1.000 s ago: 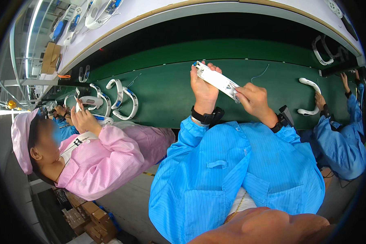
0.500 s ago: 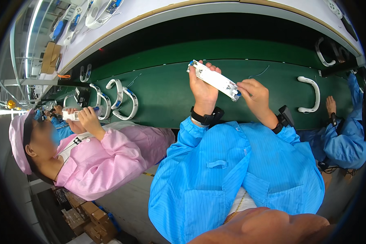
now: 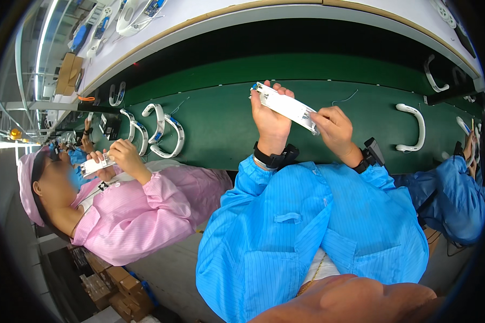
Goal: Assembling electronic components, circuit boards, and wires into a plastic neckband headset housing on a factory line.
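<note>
A long white plastic housing [image 3: 287,106] slants over the green bench, its right end lower. My left hand [image 3: 271,123] is closed round its left part, with the thumb on the near side and fingertips showing beyond the far edge. Small metal and blue parts sit at that left end. At the other end, the bent fingers of my right hand [image 3: 335,128] pinch the housing beside some small dark fittings. What exactly lies under those fingertips is hidden.
On the green bench [image 3: 226,129] lie a curved white part [image 3: 412,128] at right, several more at left, and a thin wire [image 3: 346,98]. A white shelf [image 3: 242,13] runs above the back. A co-worker in pink [image 3: 140,215] sits at left; a blue sleeve [image 3: 450,196] shows at right.
My right fingers have moved slightly onto the housing's end, covering the blue bit there. The left co-worker has tilted a white piece. At right, the other co-worker's hand has shifted to white parts.
</note>
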Action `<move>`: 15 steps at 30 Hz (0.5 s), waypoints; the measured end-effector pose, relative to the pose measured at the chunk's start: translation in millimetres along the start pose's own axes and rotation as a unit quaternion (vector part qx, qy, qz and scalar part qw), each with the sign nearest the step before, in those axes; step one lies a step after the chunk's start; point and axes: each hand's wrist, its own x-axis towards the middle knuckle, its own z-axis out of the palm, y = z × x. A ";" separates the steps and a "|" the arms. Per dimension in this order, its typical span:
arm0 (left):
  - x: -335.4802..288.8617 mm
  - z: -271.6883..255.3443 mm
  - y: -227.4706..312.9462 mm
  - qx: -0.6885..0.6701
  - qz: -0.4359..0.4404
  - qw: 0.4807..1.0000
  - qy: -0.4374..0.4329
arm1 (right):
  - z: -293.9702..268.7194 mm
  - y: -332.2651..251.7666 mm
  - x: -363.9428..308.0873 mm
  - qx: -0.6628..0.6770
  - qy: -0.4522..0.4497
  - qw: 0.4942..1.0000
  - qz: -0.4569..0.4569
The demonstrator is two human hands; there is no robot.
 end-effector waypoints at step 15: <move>-4.8 8.1 0.4 -0.003 -0.005 1.000 0.020 | 10.2 -8.7 11.8 0.008 0.057 0.998 0.027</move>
